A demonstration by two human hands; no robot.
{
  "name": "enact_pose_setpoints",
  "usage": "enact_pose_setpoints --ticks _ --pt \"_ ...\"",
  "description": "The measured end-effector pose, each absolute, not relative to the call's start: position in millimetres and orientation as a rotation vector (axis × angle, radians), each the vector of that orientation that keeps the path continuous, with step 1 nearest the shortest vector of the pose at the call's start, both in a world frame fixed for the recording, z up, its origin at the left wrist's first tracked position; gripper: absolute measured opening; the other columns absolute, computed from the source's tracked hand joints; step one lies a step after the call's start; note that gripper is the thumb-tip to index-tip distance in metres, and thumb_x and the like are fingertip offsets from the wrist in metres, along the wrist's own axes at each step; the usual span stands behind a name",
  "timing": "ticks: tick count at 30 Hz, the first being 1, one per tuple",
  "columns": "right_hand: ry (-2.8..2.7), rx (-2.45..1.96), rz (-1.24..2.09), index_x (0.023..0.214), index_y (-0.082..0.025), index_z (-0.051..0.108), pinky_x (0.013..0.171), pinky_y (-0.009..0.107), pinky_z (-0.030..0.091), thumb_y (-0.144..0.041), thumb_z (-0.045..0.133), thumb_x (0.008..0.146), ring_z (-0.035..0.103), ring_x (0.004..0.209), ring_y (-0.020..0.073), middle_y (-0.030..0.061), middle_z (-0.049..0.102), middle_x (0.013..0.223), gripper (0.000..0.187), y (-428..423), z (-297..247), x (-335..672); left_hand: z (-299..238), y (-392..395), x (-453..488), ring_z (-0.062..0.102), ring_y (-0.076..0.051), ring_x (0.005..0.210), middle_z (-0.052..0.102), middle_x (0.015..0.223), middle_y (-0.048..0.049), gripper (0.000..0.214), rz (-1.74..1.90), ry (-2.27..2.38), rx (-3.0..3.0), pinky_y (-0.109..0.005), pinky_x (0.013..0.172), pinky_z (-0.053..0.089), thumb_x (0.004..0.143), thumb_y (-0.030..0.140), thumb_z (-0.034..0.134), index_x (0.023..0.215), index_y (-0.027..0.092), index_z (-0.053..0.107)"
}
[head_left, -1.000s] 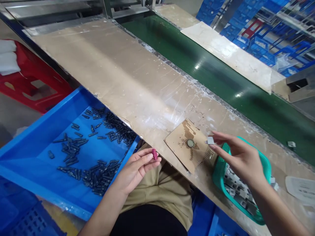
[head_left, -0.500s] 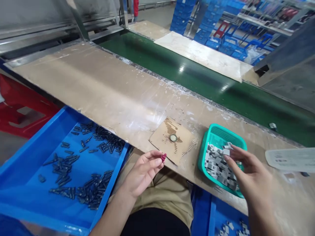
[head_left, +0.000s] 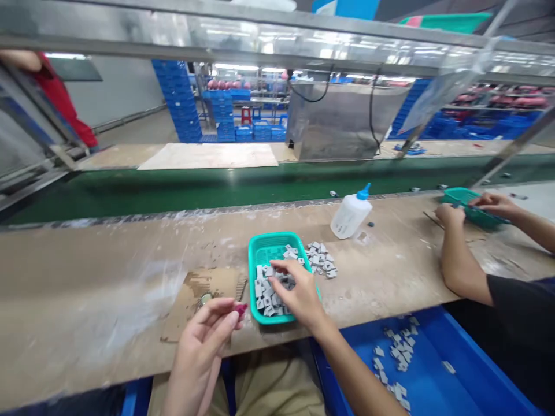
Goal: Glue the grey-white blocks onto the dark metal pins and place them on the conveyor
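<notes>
My left hand (head_left: 206,341) pinches a small dark red plastic piece (head_left: 240,311) between thumb and fingertips, just left of a green plastic basket (head_left: 255,248). Over the basket, my right hand (head_left: 297,286) has its thumb and forefinger closed on a small grey plastic piece (head_left: 269,271). Many similar grey pieces (head_left: 262,292) lie in the basket below, partly covered by this hand. Behind my left hand, a round cap-like object (head_left: 205,299) rests on a stained piece of cardboard (head_left: 184,306).
Loose grey pieces (head_left: 321,259) lie right of the basket. A white bottle with a blue nozzle (head_left: 350,216) stands behind them. A blue bin (head_left: 437,370) sits below the table edge. At right, a co-worker's hands (head_left: 451,215) work at another green basket (head_left: 460,195).
My view has swung right and upward, bringing the whole bottle, the loose grey pieces and the co-worker into sight. Both hands keep their grips; my right hand stays over the basket.
</notes>
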State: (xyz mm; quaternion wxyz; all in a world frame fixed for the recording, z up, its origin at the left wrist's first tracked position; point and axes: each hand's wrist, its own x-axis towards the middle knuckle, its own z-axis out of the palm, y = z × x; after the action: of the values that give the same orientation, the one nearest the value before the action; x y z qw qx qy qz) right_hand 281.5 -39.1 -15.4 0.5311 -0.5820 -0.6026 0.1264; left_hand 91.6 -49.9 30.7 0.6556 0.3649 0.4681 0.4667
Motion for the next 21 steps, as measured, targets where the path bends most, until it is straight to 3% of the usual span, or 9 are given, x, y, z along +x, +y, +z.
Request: enact_pose_setpoints --ticks 4,11,15,17,21 --pt "-1.415 -1.347 0.350 0.103 -0.021 0.065 0.079 0.037 0.051 -0.018 0.060 0.078 0.063 0.086 0.0219 0.0063 0.069 0.091 0.026 -40 -14 282 36 -37 119 0.064 -0.017 0.082 0.070 0.084 -0.0027 0.032 1.034 1.089 1.038 -0.022 0.073 0.053 0.058 0.032 0.083 0.082 0.019 0.067" --pt "-1.378 -1.277 0.431 0.112 -0.020 0.061 0.086 0.036 0.050 -0.011 0.058 0.071 0.062 0.104 0.0255 0.0083 0.067 0.113 0.042 -41 -10 284 74 -5 220 0.065 -0.021 0.083 0.071 0.089 -0.0071 0.013 0.847 0.864 1.915 -0.031 0.076 0.051 0.075 0.024 0.066 0.088 0.020 0.065" --pt "-1.333 -1.301 0.459 0.099 -0.018 0.063 0.078 0.035 0.052 -0.012 0.058 0.069 0.065 0.093 0.0280 0.0094 0.071 0.097 0.031 -41 -11 285 71 23 276 0.064 -0.021 0.078 0.070 0.076 -0.0043 0.020 0.682 0.774 2.090 -0.036 0.079 0.048 0.067 0.008 0.069 0.085 0.018 0.067" --pt "-1.306 -1.328 0.465 0.094 -0.018 0.063 0.075 0.037 0.052 -0.013 0.059 0.068 0.065 0.089 0.0288 0.0101 0.070 0.092 0.027 -41 -12 285 63 34 294 0.064 -0.019 0.075 0.068 0.072 -0.0020 0.019 0.606 0.760 2.138 -0.038 0.080 0.049 0.067 0.008 0.070 0.085 0.015 0.066" --pt "-1.259 -1.361 0.470 0.088 -0.016 0.062 0.067 0.037 0.051 -0.015 0.060 0.068 0.064 0.075 0.0261 0.0105 0.068 0.082 0.020 -41 -14 286 63 44 299 0.064 -0.020 0.086 0.069 0.088 -0.0058 0.021 0.638 0.806 2.147 -0.041 0.084 0.049 0.072 0.018 0.071 0.091 0.013 0.066"
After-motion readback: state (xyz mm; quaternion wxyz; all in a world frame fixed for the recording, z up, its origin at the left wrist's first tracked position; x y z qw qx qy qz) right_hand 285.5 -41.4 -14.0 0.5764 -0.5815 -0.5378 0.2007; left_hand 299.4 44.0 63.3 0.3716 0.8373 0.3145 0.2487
